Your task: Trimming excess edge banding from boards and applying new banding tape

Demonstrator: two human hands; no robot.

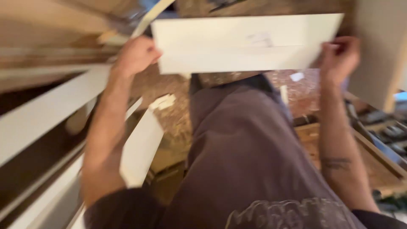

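The view is motion-blurred. I hold a long white rectangular panel (pixel 246 42) flat in front of me, near the top of the view. My left hand (pixel 135 55) grips its left end and my right hand (pixel 339 57) grips its right end. Both forearms reach up from the bottom of the view. Below the panel is my torso in a grey-purple shirt (pixel 246 161).
Long white boards (pixel 46 110) run diagonally on the left, with a shorter white piece (pixel 142 146) beside my left arm. A speckled brown floor (pixel 169 97) lies beneath. A tall pale panel (pixel 377 51) stands at upper right above a cluttered wooden bench (pixel 381 161).
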